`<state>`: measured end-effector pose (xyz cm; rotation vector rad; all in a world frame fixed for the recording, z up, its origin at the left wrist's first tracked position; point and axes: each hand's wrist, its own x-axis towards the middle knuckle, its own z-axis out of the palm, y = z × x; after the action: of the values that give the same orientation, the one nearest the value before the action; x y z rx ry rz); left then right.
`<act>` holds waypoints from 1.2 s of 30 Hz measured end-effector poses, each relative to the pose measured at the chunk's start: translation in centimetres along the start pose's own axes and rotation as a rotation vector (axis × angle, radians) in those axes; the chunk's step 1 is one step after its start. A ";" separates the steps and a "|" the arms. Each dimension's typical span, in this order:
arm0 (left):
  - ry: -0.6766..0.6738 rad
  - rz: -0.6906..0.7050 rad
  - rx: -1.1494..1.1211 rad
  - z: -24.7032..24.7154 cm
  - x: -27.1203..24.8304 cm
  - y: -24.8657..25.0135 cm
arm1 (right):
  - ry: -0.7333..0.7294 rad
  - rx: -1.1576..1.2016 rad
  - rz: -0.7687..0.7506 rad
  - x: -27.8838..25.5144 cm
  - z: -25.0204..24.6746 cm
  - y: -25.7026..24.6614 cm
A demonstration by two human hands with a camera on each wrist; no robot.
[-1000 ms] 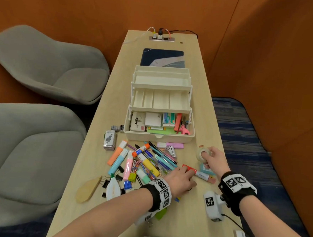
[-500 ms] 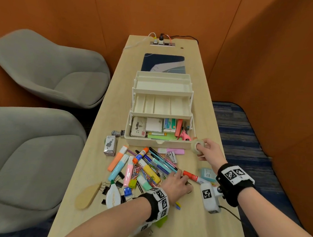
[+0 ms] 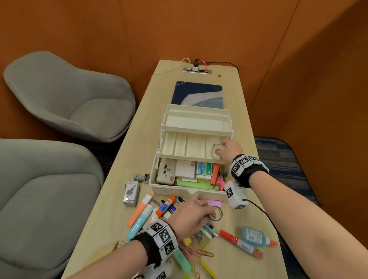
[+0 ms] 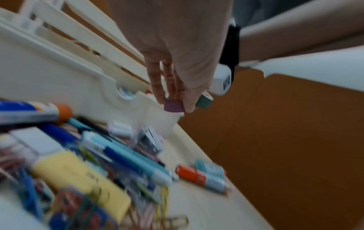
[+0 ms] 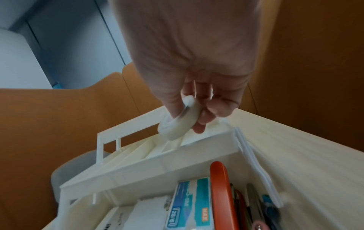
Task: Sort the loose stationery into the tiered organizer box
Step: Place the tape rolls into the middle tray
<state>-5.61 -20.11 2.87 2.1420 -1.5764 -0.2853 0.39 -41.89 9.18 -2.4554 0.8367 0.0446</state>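
Observation:
The cream tiered organizer box (image 3: 175,190) stands open in mid-table, and its bottom tier holds boxes, notes and scissors. My right hand (image 3: 221,151) pinches a white tape roll (image 3: 215,152) over the rightmost compartment of the middle tier (image 3: 178,143). The right wrist view shows the white tape roll (image 5: 179,123) on edge between thumb and fingers of my right hand (image 5: 189,121). My left hand (image 3: 208,215) is just in front of the box on a dark ring of tape (image 3: 217,214). In the blurred left wrist view my left hand (image 4: 173,101) pinches a purple roll (image 4: 173,106) and a grey-green roll (image 4: 204,101).
Loose pens, highlighters (image 3: 140,209) and paper clips (image 3: 203,253) are piled at the near left of the table. A red glue stick (image 3: 240,243) and a blue glue bottle (image 3: 255,237) lie near right. A mouse pad (image 3: 198,94) lies behind the box. Grey chairs (image 3: 72,101) stand left.
My right hand has carried the white tape roll from the table up to the middle tier. My left hand has left the red glue stick and moved forward onto the small tape rolls.

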 end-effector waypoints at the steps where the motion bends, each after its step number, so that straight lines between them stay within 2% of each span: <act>1: 0.056 -0.040 -0.010 -1.1 0.2 -0.8 | -0.018 -0.021 -0.005 0.3 0.1 -0.4; 4: 0.198 -0.153 -0.009 -4.0 1.6 -2.9 | -0.043 -0.051 -0.013 0.8 0.3 -0.8; 8: 0.307 -0.261 -0.023 -6.7 5.4 -4.5 | -0.072 -0.004 0.002 0.7 0.7 0.1; 11: 0.350 -0.332 -0.071 -7.2 9.2 -5.1 | 0.037 0.158 0.034 -0.2 0.7 1.3; 13: 0.356 -0.338 -0.073 -7.1 11.6 -5.3 | 0.132 0.322 0.126 -1.4 0.5 2.0; 15: 0.314 -0.307 -0.012 -7.1 13.8 -5.5 | 0.151 0.515 0.224 -2.7 0.3 2.8; 17: 0.212 -0.267 0.111 -7.0 15.4 -5.8 | 0.131 0.677 0.277 -3.5 0.1 3.5; 21: 0.072 -0.267 0.298 -6.6 16.8 -6.4 | 0.144 0.773 0.310 -4.2 -0.4 4.8; 29: -0.111 -0.205 0.390 -6.4 16.7 -6.0 | 0.135 1.058 0.377 -1.7 -2.0 4.4; 36: -0.162 -0.164 0.421 -6.2 15.3 -5.4 | 0.016 0.950 0.418 2.1 -2.1 2.2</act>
<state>6.57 -31.75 7.29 2.6360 -1.6693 -0.1955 0.54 -45.62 9.51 -1.3822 1.0511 -0.1812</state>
